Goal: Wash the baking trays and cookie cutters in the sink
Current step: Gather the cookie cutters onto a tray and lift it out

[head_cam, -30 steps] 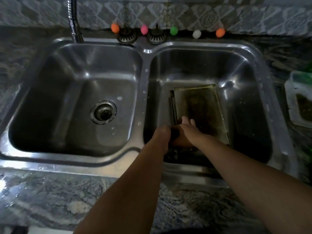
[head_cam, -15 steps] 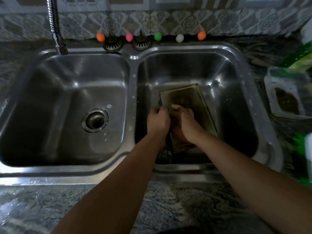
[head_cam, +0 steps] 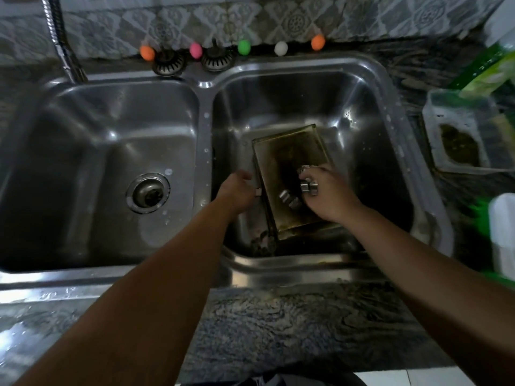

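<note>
A dark, stained rectangular baking tray lies tilted in the right basin of the steel double sink. My left hand grips the tray's left rim. My right hand holds several small shiny metal cookie cutters over the tray. One more cutter hangs or lies just below that hand on the tray. Small dark pieces lie at the basin's near corner, too dim to identify.
The left basin has an open drain. A faucet hose rises at the back left. Two strainers and coloured egg-shaped things line the back ledge. A white container, green packaging and a white bottle stand at the right.
My hands came up from the basin's near edge and moved apart. The left now grips the tray's rim. The right has lifted cookie cutters over the tray.
</note>
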